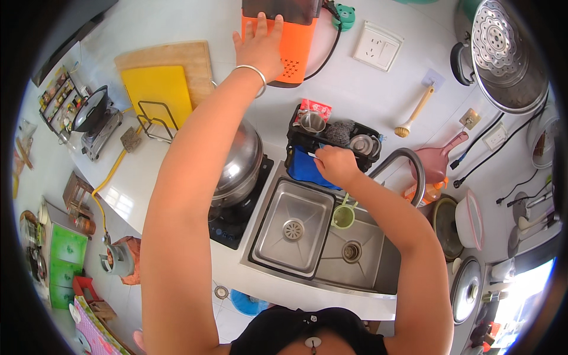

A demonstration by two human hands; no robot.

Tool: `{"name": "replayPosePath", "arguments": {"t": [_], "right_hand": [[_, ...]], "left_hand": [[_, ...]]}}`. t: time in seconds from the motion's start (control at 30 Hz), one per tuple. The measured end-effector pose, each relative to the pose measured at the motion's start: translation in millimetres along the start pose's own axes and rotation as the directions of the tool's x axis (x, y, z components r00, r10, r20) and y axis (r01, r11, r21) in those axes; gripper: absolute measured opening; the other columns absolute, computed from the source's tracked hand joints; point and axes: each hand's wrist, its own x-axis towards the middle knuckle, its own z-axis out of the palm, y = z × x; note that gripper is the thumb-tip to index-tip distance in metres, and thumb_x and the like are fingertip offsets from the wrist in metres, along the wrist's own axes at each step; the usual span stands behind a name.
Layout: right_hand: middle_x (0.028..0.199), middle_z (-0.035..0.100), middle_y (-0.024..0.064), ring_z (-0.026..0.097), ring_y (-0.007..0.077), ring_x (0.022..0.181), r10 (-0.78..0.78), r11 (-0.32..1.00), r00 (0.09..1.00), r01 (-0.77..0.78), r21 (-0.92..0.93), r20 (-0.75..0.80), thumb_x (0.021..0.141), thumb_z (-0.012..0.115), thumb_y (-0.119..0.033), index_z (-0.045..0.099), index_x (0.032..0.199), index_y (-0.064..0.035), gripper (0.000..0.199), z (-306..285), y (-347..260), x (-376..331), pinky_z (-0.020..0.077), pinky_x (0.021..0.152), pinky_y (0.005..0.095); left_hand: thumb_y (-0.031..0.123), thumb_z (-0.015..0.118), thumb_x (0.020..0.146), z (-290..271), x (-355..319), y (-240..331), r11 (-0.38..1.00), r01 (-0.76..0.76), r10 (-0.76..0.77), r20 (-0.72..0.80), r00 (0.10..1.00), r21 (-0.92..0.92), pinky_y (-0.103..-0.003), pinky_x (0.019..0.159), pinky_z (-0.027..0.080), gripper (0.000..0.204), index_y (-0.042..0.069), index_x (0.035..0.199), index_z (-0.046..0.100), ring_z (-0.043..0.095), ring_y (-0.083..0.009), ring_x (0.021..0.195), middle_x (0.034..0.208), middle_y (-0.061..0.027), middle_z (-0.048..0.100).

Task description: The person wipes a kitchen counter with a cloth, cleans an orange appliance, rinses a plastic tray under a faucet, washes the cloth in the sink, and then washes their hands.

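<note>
My left hand (259,45) is raised to the wall and lies flat, fingers apart, on an orange holder (294,54) with a dark top mounted there; a silver bangle sits on that wrist. My right hand (335,164) is closed over a small thin object, too hidden to name, at the front edge of a black sink rack (299,145). The rack carries a blue cloth (303,168), a steel cup (312,122), a dark scrubber (339,133) and a red packet (315,109). Below it lies a double steel sink (293,228) with a green cup (343,216) inside.
A curved grey faucet (408,158) arches right of my right hand. A steel wok lid (242,160) covers a pan on the black cooktop (236,228) left of the sink. Cutting boards (160,89), a wall socket (377,46), a brush (414,112), a pink dustpan (441,160) and pots surround.
</note>
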Motion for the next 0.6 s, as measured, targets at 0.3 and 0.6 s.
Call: {"name": "replayPosePath", "arguments": {"t": [0.3, 0.6], "right_hand": [[0.079, 0.052, 0.0055, 0.058, 0.0219, 0.075, -0.054, 0.985, 0.998, 0.050, -0.167, -0.023, 0.070, 0.067, -0.019, 0.055, 0.082, -0.0104, 0.019, 15, 4, -23, 0.0483, 0.053, 0.0342], [0.069, 0.058, 0.0070, 0.059, 0.0225, 0.053, 0.649, 0.521, 0.742, -0.595, 0.612, 0.169, 0.082, 0.064, -0.018, 0.058, 0.073, -0.0040, 0.018, 34, -23, -83, 0.0420, 0.045, 0.0303]], "left_hand": [[0.024, 0.065, 0.074, -10, -2, 4, 0.986, -0.044, 0.034, -0.064, 0.997, -0.160, -0.051, 0.108, 0.020, 0.083, 0.012, 0.143, 0.022, 0.026, -0.0349, 0.133, 0.145, -0.0238, 0.021], [0.014, 0.061, 0.074, -17, -9, 21, 0.970, -0.086, 0.044, -0.184, 0.982, -0.226, -0.049, 0.108, 0.021, 0.070, 0.019, 0.139, 0.036, 0.027, -0.0395, 0.131, 0.142, -0.0286, 0.023]]}}
